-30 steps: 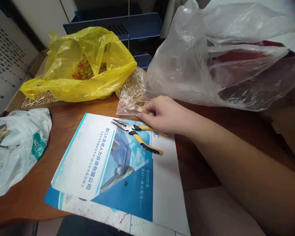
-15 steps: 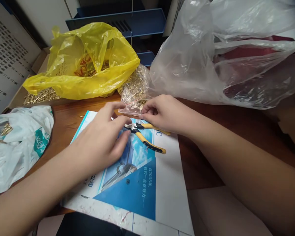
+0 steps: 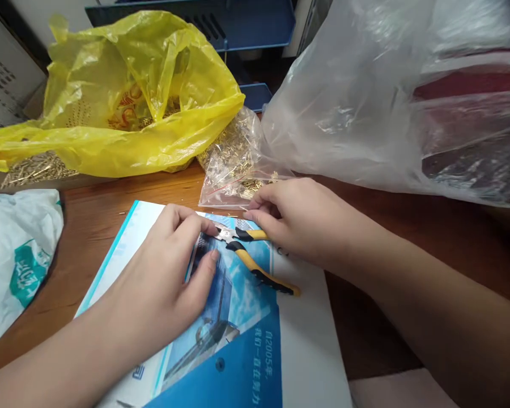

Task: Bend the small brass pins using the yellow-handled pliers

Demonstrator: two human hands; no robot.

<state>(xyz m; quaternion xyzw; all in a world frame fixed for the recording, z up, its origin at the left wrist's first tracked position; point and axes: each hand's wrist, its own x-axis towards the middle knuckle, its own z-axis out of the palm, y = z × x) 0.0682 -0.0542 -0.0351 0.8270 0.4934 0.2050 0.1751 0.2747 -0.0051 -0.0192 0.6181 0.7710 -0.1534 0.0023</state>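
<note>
Head view: my left hand [image 3: 176,252] stretches palm-down over the nose of the pliers [image 3: 248,261], thumb and index finger apart. My right hand [image 3: 300,218] is curled over one handle, thumb and forefinger nearly meeting by the clear bag [image 3: 223,190]; I can't tell whether they pinch anything. The pliers lie on a brochure [image 3: 312,345] printed "自2005年"; red lettering [image 3: 127,106] on the yellow bag [image 3: 153,148] is too creased to read.

A white bag [image 3: 6,249] lies left, blue trays [image 3: 255,25] behind.
</note>
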